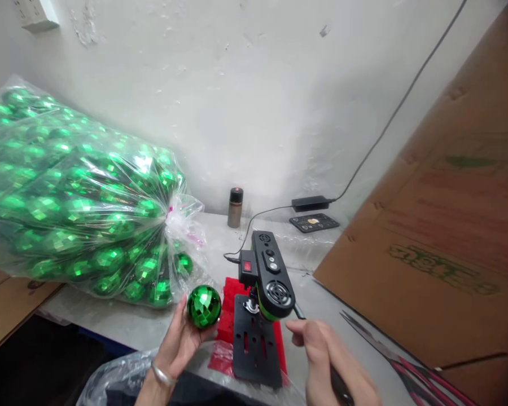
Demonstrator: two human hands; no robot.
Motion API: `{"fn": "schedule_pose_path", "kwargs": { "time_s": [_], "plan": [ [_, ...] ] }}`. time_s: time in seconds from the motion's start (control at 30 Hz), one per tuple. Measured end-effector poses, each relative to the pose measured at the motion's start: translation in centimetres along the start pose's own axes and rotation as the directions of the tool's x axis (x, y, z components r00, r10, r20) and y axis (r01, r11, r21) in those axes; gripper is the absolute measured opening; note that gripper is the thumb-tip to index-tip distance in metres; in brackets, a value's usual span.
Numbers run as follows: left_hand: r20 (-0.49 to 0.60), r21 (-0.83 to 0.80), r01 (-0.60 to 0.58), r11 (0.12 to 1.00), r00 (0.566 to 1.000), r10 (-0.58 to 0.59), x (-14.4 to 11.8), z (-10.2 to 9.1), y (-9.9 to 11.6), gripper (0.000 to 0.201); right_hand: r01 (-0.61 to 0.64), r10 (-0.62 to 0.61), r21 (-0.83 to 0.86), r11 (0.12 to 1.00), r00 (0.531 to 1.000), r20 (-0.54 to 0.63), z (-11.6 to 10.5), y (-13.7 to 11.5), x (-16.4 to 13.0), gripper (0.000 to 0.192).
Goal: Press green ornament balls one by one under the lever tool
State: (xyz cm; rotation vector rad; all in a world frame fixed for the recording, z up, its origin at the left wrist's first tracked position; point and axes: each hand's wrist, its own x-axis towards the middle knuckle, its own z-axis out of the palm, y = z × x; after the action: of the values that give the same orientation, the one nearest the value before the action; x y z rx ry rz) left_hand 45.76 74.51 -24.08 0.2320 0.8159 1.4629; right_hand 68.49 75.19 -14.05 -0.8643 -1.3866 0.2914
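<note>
Here, left hand (175, 344): fingers cupped round green ball (204, 306).
Right hand (330, 361): closed on lever (298, 312), just right of drill (267, 276).

A small workshop or packing bench for ornament assembly: beyond the fingers (182, 316) of the left hand lies a clear bag (80, 197) crammed with faceted green balls, and between both hands' fingertips stands a benchtop press (265, 282) on a black base. To the right of the fingers lean flattened cardboard cartons (440, 225), against a bare, chipped plaster wall (237, 84).
</note>
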Motion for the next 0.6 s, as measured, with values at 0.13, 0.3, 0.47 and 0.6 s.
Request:
{"fn": "schedule_pose_path", "kwargs": {
  "time_s": [0.13, 0.3, 0.47, 0.6],
  "plan": [
    [0.018, -0.066, 0.013, 0.998, 1.0, -0.012, -0.2, -0.5, -3.2, 0.062, 0.158, -0.154, -0.025, 0.987, 0.982, 0.11, -0.8, 0.9, 0.6, 0.02],
    [-0.042, -0.039, 0.021, 0.999, 0.999, -0.022, -0.6, -0.3, -4.8, 0.062, 0.201, -0.193, -0.051, 0.978, 0.973, 0.127, -1.3, 1.4, 0.3, 0.02],
    [-0.205, 0.479, -0.193, 0.856, 0.924, 0.323, -0.5, -0.8, -4.9, 0.079, 0.219, -0.211, -0.048, 0.974, 0.968, 0.134, -1.1, 1.2, 0.4, 0.02],
    [0.154, 0.893, -0.373, 0.251, 0.778, 0.609, -0.2, -2.6, -5.7, 0.068, 0.231, -0.227, -0.036, 0.972, 0.969, 0.1, -1.0, 1.0, 0.5, 0.02]
  ]
}}
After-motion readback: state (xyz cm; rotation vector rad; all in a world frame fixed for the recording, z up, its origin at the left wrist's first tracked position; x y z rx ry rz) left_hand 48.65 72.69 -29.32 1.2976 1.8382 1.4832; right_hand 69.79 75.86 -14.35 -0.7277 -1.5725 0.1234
